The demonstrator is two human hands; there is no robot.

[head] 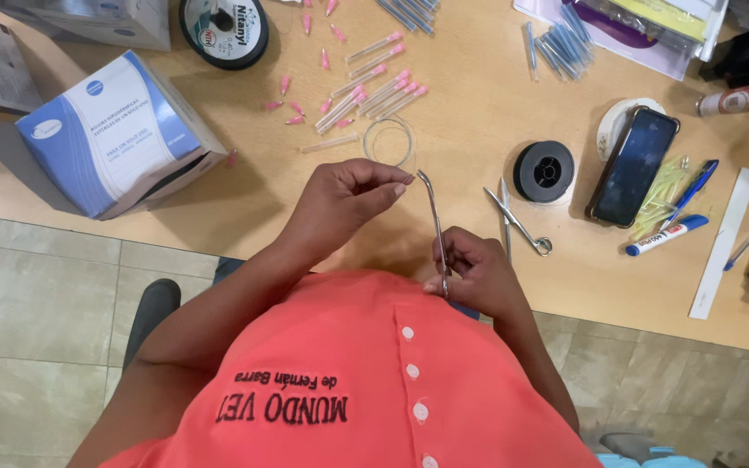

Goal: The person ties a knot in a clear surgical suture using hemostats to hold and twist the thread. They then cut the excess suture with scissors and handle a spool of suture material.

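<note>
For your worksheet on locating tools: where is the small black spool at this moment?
In the head view, the small black spool lies on the wooden table, right of centre, between the scissors and the dark phone.

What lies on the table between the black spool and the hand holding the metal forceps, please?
In the head view, small metal scissors lie on the bare wood between the black spool and the right hand, which grips the forceps.
</note>
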